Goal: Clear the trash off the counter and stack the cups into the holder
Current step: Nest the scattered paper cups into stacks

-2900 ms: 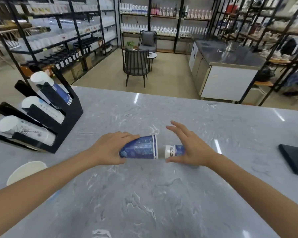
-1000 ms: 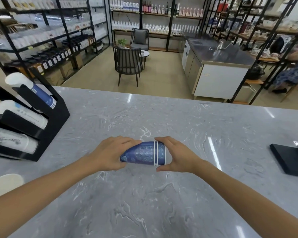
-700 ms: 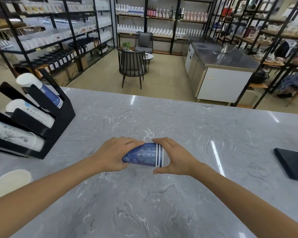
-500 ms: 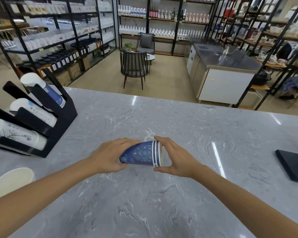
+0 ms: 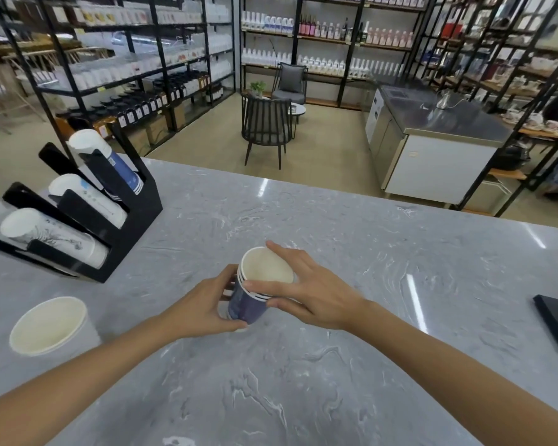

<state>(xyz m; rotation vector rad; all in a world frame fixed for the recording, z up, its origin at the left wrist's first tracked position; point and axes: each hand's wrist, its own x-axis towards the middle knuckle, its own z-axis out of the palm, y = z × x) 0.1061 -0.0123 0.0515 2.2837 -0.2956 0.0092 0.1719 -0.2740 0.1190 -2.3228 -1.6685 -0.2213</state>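
nested blue cups now upright, were sideways | left hand, right hand grip both pinching them

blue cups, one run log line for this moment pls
phase: stacking | blue cups: nested, upright, mouth up | left hand: grips base | right hand: holds rim | holder: not yet loaded

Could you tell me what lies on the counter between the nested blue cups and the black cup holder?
In the head view, only bare marble counter lies between the blue cups and the black cup holder.
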